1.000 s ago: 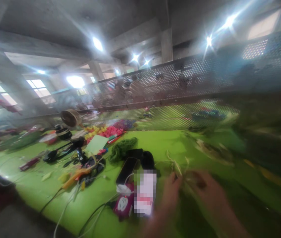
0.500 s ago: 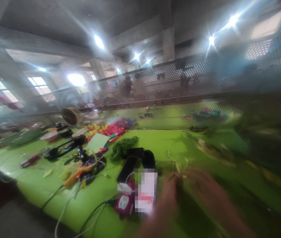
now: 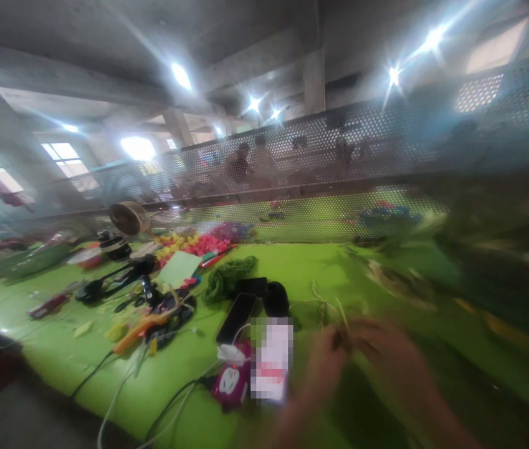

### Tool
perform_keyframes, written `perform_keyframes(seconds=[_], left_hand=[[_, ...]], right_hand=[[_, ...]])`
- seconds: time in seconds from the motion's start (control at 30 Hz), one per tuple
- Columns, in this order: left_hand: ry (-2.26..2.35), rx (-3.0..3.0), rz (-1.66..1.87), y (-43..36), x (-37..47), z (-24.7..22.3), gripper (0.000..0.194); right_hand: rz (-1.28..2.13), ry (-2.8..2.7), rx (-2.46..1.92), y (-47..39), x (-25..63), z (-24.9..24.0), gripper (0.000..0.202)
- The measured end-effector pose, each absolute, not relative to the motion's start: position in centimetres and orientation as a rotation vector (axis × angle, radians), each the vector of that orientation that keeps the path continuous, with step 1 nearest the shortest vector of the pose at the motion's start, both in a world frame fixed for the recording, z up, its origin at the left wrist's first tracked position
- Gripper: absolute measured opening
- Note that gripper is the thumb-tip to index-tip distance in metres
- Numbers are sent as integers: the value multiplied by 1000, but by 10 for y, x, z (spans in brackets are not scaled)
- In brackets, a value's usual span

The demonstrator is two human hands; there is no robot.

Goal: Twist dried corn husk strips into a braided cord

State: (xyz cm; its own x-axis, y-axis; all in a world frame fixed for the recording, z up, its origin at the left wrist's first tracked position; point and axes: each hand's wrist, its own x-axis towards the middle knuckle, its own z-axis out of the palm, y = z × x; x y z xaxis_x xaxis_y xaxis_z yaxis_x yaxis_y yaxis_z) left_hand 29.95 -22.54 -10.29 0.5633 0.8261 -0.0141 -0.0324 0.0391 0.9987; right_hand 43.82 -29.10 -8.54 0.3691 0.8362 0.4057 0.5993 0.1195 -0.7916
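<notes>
My left hand [image 3: 327, 357] and my right hand [image 3: 388, 342] meet low over the green table, right of centre. Both are closed with fingertips nearly touching, somewhat blurred. Pinched between them is a thin pale straw-like strand [image 3: 343, 315], its end sticking up above the fingers; which fingers grip it is hard to make out. Beyond the fingertips lie loose pale strands [image 3: 323, 302]. Left of my left hand are a lit phone [image 3: 271, 362] with a pixelated screen, and a black ball of yarn [image 3: 276, 299].
A dark phone [image 3: 237, 318], a purple box [image 3: 232, 383] with cables, and a green yarn bundle [image 3: 229, 276] lie leftward. Farther left is an orange-handled corded tool [image 3: 138, 332]. Pale husk-like strips [image 3: 399, 284] lie at right. A perforated metal screen [image 3: 301, 168] stands along the back.
The view has shifted slightly, so the table items appear a little farther left. My hands remain together, and the strand's end now rises more upright from the fingers.
</notes>
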Motion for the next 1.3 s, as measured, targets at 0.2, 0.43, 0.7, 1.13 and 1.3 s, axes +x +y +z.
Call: perform_keyframes(seconds=[0.2,0.43,0.7,1.13,1.3], left_hand=[[610,1380,658,-234,298,-93,21],[712,1433,658,-235,300,-99,24],[792,1345,749,-230,296,-96,20],[882,1292,829,-226,295,-106,22],[867,1305,783,-226,295,-102,20]], right_hand=[[466,-1123,-1699,-294,438,-85,24],[534,-1020,-1735,-293,434,-82,19],[370,-1098,-1741,-295,439,-88,32],[575,-1274,-1660,-294,425,-95,21],[668,-1031,-1664,-294,426,-90,24]])
